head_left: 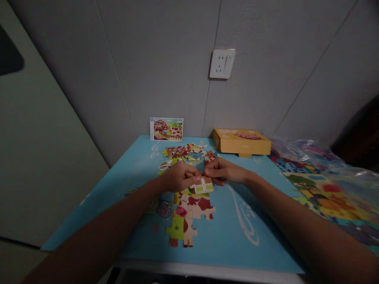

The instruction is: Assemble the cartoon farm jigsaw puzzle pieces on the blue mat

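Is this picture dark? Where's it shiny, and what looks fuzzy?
In the head view, yes, the light is dim overall; in the head view, whitish glints show on the clear plastic wrap at right; in the head view, the dark shape at top left has soft edges, while the cow print on the puzzle pieces can still be made out.

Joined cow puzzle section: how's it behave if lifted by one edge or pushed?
The cow section would probably sag or split: interlocking tabs seem to join it. Likely light; the pieces look thin. Pushed, it should likely slide, not tip, lying flat on the blue tabletop.
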Motion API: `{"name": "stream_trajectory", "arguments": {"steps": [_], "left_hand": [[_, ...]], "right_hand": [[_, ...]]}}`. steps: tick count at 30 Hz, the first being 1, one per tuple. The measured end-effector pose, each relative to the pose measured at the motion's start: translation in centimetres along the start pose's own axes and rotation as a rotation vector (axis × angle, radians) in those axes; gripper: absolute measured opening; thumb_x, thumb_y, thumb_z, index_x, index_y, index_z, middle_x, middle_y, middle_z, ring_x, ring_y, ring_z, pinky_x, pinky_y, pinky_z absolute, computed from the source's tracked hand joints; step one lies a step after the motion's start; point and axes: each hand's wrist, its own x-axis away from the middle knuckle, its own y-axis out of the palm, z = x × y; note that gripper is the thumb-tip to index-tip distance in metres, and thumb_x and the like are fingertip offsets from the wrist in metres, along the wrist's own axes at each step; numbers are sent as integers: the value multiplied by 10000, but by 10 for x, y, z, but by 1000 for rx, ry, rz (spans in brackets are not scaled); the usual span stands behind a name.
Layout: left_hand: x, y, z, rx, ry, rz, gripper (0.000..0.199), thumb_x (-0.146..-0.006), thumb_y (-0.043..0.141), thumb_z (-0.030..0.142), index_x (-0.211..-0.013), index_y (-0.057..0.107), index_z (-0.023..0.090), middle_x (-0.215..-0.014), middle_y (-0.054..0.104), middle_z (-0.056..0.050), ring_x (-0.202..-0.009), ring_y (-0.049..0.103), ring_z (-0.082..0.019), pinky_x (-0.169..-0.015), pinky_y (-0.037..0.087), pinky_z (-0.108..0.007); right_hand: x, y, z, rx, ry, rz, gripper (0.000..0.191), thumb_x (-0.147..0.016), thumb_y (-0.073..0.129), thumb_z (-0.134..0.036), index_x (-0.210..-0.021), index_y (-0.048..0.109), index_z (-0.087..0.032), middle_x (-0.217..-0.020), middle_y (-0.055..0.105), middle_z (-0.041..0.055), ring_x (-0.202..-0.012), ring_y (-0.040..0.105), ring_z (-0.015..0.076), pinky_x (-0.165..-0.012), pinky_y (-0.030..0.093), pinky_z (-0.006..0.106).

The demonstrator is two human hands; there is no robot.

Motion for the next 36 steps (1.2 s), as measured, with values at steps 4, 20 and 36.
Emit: {"name": "stream_trajectory", "arguments": {"steps": [4, 20, 36], "left_hand": [[0, 0, -1, -36, 22, 18, 308, -861, 483, 317, -635, 562, 123, -472, 296, 66, -435, 255, -56, -431, 180, -200], [1, 0, -3, 138, -31, -48, 316, -898, 468, 338, -732, 619, 115, -602, 668, -43, -466, 539, -97, -442, 340, -177], [1, 5, 0, 29, -62, -103, 217, -864, 534, 266, -736, 628, 118, -573, 685, -25, -402, 507, -61, -427, 369, -141]], "right_hand": [[0, 1, 0, 61, 39, -141, 374, -791, 673, -463, -677, 582, -118, -473, 460, -73, -388, 360, 38, -383, 225, 185], [-3, -4, 0, -13, -16, 89, 266, -743, 691, -364, -741, 619, -108, -477, 494, -65, -378, 370, 44, -373, 228, 183], [12, 0, -17, 214, 573, -645, 440, -646, 755, -551, -737, 664, -130, -628, 689, 0, -486, 605, 95, -372, 291, 175]]}}
